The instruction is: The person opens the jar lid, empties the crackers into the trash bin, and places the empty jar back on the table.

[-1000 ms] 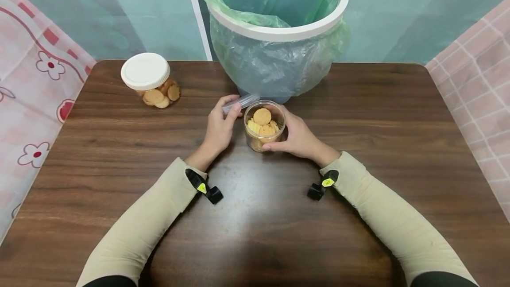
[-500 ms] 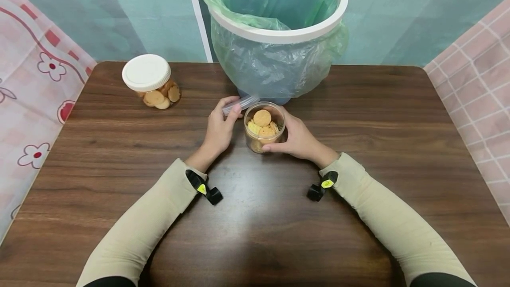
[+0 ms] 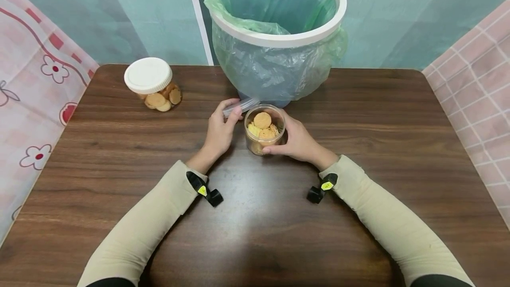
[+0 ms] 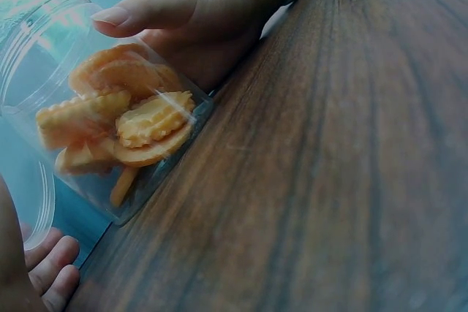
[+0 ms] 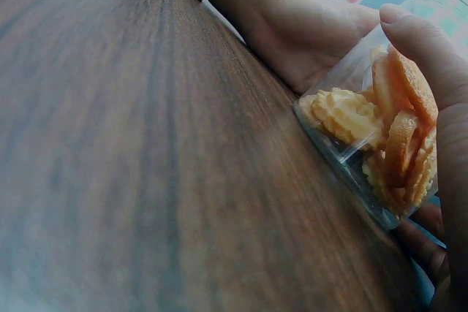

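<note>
An uncovered clear plastic jar of cookies stands on the table in front of the bin. My right hand grips it from the right, thumb across the front and fingers round behind. Left of the jar, my left hand pinches a clear lid between thumb and fingers, tilted beside the jar's rim. Several round and ridged cookies show through the jar wall in the left wrist view. In the right wrist view the right thumb lies along the jar's side.
A second jar with a white screw lid and cookies inside stands at the back left. The large bin, lined with a green bag, rises at the table's back edge. The brown wooden table carries everything.
Both hands keep their hold on the jar and the lid. The whole head view has shifted slightly, so things sit a little lower in it.
</note>
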Available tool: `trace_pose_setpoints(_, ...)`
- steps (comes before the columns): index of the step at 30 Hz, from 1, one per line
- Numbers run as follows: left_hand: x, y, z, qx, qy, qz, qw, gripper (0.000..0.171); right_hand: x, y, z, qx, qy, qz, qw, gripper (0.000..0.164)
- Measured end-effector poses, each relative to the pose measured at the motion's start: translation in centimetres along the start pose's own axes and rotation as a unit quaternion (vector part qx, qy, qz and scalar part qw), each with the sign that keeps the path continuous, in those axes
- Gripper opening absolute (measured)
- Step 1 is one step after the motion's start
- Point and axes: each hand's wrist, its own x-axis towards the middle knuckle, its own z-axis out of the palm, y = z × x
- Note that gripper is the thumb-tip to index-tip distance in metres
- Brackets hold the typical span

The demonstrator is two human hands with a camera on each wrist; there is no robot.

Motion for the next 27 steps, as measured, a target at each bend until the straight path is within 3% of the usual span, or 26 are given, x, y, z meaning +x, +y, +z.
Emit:
trace_pose_setpoints(7, 0.0, 0.06, -0.02, -0.012, 0.001, -0.01, 0.9999, 0.044, -0.09, -0.22, -0.07, 0.0, -0.004, 0.004, 1.0, 0.097)
trace_pose_setpoints(14, 0.05, 0.02, -0.02, -0.011, 0.009, -0.024, 0.9996, 0.045, -0.11, -0.1, -0.07, 0.001, -0.003, 0.006, 1.0, 0.096)
trace_pose_setpoints(27, 0.09, -0.21, -0.64, 0.017, 0.024, -0.019, 0.9994, 0.046, -0.14, -0.21, -0.06, 0.008, -0.003, 0.003, 1.0, 0.096)
